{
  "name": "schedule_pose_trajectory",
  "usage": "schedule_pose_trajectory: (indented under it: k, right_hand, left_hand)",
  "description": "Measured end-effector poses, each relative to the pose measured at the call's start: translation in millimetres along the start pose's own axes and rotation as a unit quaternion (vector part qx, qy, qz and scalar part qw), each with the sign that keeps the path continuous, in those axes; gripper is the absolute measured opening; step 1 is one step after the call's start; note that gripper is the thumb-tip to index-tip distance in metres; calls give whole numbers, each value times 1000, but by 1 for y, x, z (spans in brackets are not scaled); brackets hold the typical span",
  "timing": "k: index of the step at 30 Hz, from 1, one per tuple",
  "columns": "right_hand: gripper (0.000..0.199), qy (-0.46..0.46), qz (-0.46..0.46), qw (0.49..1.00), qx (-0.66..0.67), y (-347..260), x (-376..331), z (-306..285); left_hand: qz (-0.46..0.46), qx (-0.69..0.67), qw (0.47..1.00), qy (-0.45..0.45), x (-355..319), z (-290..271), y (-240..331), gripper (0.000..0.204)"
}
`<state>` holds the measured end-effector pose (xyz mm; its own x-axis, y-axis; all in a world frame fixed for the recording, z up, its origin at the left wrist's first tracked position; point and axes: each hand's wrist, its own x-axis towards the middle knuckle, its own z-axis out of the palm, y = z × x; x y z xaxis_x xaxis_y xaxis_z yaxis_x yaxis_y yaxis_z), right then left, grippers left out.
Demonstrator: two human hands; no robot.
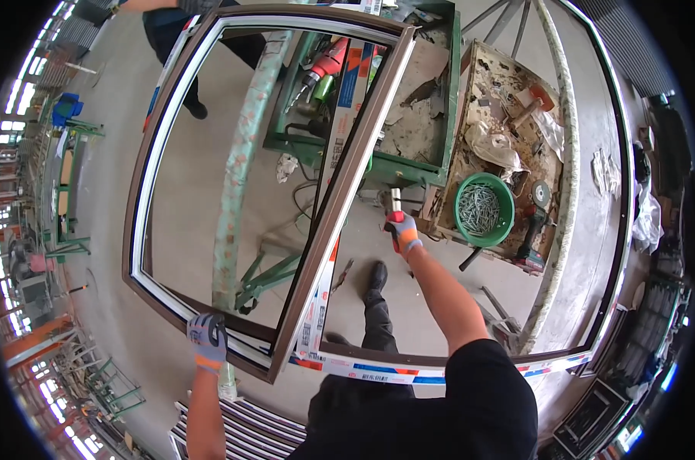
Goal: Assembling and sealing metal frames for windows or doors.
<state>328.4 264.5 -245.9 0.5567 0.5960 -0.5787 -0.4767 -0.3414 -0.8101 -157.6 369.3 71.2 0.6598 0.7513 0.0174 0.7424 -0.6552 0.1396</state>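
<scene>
A brown window sash without glass stands tilted at the left, inside a larger outer frame edged with printed protective tape. My left hand, in a grey and orange glove, is closed round the sash's near bar by its lower corner. My right hand, gloved alike, is closed on a red-handled tool with a silvery head, its exact kind unclear. It is held to the right of the sash's long side bar, apart from it.
A green tray holds a red drill. Right of it, a worn bench carries a green tub of screws, a hammer and an angle grinder. Painted support bars run underneath. Another person's leg is at far left.
</scene>
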Motion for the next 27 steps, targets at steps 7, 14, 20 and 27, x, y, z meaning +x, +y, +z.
schedule_pose_trajectory:
  k: [7, 14, 20, 27]
  right_hand:
    - [19, -50, -84, 995, 19, -98, -244, -72]
    - [46, -8, -263, 965, -10, -159, -505, -69]
    - [66, 40, -281, 956, 78, -103, -669, -22]
    - [64, 64, -225, 958, 169, -63, -755, 42]
  left_hand:
    - [-12, -18, 997, 76, -19, 15, -13, 28]
    - [-25, 0, 994, 102, -19, 24, -20, 28]
    - [-25, -61, 989, 134, -22, 18, -18, 25]
    - [114, -108, 962, 225, -76, 15, -1, 33]
